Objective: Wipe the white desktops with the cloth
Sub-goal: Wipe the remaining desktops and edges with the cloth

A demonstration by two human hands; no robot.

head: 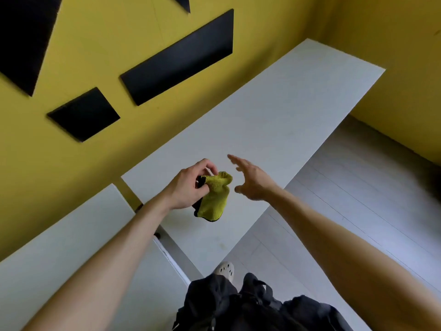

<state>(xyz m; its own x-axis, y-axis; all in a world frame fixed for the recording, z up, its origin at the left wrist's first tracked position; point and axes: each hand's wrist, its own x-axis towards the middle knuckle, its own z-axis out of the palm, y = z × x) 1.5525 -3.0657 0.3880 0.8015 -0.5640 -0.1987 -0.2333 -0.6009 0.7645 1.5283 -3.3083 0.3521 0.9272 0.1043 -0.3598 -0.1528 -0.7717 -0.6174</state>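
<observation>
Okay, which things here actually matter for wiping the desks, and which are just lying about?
For the job:
cloth, held in the left hand
right hand, fingers spread
long white desktop
nearer white desktop

Just there:
black wall panels
yellow wall
pale shoe
grey floor

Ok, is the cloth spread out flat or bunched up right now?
Bunched up: the left hand grips the cloth, which hangs crumpled over the white desktop; the right hand is open, apart.

Both forearms reach forward. The left grip (188,187) curls its fingers round a bunched yellow-green cloth (214,199); the right grip (253,181) hovers just beside it, fingers straight and spread.
</observation>
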